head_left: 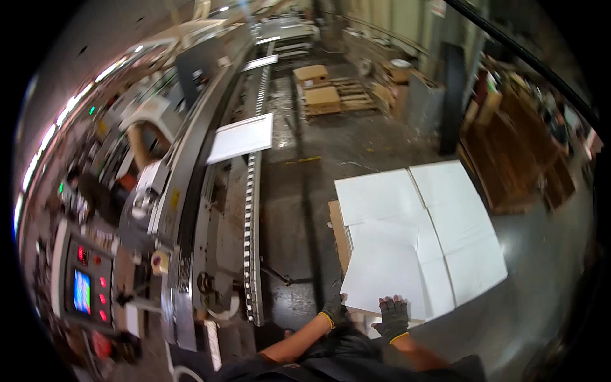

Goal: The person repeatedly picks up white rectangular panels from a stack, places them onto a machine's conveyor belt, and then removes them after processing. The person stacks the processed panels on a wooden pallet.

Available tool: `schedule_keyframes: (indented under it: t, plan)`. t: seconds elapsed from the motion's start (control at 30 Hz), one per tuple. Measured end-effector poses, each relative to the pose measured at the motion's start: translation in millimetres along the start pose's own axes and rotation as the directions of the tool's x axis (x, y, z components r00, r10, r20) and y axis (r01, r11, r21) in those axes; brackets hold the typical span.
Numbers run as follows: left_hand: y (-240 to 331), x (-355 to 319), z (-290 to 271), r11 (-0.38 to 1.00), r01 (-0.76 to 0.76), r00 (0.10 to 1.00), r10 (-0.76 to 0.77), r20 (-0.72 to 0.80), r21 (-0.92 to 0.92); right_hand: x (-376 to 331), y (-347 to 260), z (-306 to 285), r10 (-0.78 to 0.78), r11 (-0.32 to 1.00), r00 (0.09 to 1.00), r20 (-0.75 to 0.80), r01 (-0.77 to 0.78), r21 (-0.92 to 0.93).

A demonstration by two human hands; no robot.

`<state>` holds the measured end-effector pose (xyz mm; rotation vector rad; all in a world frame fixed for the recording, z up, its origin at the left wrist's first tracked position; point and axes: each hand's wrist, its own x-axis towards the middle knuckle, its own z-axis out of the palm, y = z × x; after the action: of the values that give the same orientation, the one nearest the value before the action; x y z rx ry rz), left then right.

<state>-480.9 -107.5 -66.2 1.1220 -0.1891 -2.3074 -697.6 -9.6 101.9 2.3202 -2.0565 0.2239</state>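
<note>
A loose white panel (384, 267) lies slightly askew on top of a stack of white panels (455, 204). My left hand (335, 310), in a dark fingerless glove with a yellow cuff, is at the near left corner of the loose panel. Its fingers close around that edge, and their undersides are hidden. My right hand (393, 317), gloved the same way, rests flat on the panel's near edge with the fingers spread. Brown cardboard (340, 235) shows along the stack's left side.
To the left runs a long machine with a roller rail (249, 223), carrying another white panel (242, 138). A control box with a lit screen (83, 290) stands nearer. Farther off are a wooden pallet (353, 95) with cardboard boxes and, at right, a large brown bin (509, 153).
</note>
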Motion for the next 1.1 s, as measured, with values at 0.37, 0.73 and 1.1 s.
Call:
schedule_keyframes:
  t: [0.37,0.73,1.1]
  plan:
    - [124,-32,129,0.847,-0.476,0.842,0.517,0.156,-0.239,163,61,-98,0.068,0.997,0.993,-0.098,-0.064,0.045]
    - [60,-61,-5,0.392,-0.527,0.456,0.879,-0.138,0.754,168,39,-328,0.151,0.653,0.988,-0.023,-0.082,0.753]
    - [121,-171,-102,0.708,-0.684,0.706,0.703,0.087,-0.176,216,146,-191,0.486,0.251,0.826,0.287,-0.446,0.859]
